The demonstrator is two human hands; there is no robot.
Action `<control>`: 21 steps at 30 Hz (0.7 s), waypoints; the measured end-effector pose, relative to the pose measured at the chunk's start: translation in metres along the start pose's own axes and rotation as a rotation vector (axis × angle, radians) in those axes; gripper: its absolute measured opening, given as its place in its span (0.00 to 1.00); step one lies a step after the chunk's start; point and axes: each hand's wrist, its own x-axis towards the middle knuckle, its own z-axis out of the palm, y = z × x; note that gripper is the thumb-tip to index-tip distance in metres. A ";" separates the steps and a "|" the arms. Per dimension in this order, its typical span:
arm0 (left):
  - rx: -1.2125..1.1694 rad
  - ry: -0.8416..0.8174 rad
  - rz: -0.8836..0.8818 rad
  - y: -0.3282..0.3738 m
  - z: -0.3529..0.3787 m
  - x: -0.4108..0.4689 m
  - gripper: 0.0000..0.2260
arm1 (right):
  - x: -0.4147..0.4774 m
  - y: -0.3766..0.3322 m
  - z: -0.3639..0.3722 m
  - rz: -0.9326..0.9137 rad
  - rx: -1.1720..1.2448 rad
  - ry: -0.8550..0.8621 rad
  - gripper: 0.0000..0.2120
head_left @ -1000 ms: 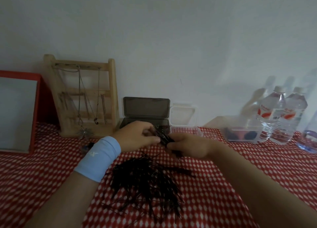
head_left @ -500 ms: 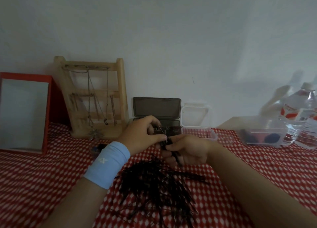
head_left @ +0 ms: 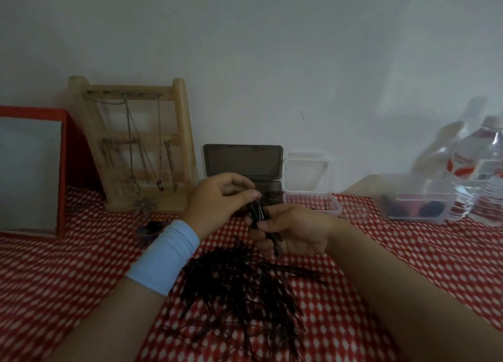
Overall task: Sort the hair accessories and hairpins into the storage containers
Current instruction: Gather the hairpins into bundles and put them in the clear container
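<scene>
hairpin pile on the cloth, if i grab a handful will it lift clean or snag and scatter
The hairpin pile is thin dark pins crossing at all angles, so a handful would probably snag and drag strays. Each looks stiff and light, likely to slip free; the right hand grips a small bundle upright while the left hand pinches its top.

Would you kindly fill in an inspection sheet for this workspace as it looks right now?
Surface: red and white checked tablecloth, partly covered.
Job's things: loose pile of black hairpins near the front; dark case and small clear box, both with lids up, by the wall.
Clutter: wooden jewellery rack with hanging chains, red-framed board, clear tub holding dark items, water bottles.
Grippers: left hand pinches the top of a small bundle of hairpins; right hand grips that bundle.
Cables: nothing seen.
Surroundings: plain white wall.
</scene>
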 end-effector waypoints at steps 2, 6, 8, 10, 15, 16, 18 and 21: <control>-0.076 0.049 -0.023 0.003 -0.004 0.000 0.02 | -0.001 -0.001 -0.002 0.006 0.016 -0.009 0.10; -0.183 0.009 -0.055 0.011 -0.007 -0.001 0.09 | -0.005 -0.005 -0.006 0.013 -0.017 -0.006 0.11; -0.289 0.073 -0.081 0.013 -0.013 0.000 0.12 | -0.007 -0.007 -0.008 0.044 -0.041 -0.011 0.09; -0.231 0.082 -0.095 0.014 -0.025 0.002 0.13 | -0.010 -0.009 -0.010 0.061 -0.037 0.006 0.07; 0.419 -0.572 -0.162 0.016 -0.034 -0.003 0.09 | -0.012 -0.013 -0.009 0.004 0.022 0.033 0.06; 0.447 -0.675 -0.188 0.014 -0.031 -0.004 0.08 | -0.012 -0.013 -0.008 -0.011 0.015 0.035 0.06; 0.459 -0.667 -0.193 0.012 -0.024 -0.003 0.09 | -0.011 -0.013 -0.005 -0.025 0.003 0.029 0.05; 0.275 -0.321 -0.125 0.013 -0.018 0.001 0.11 | -0.010 -0.013 -0.003 -0.025 -0.011 0.016 0.05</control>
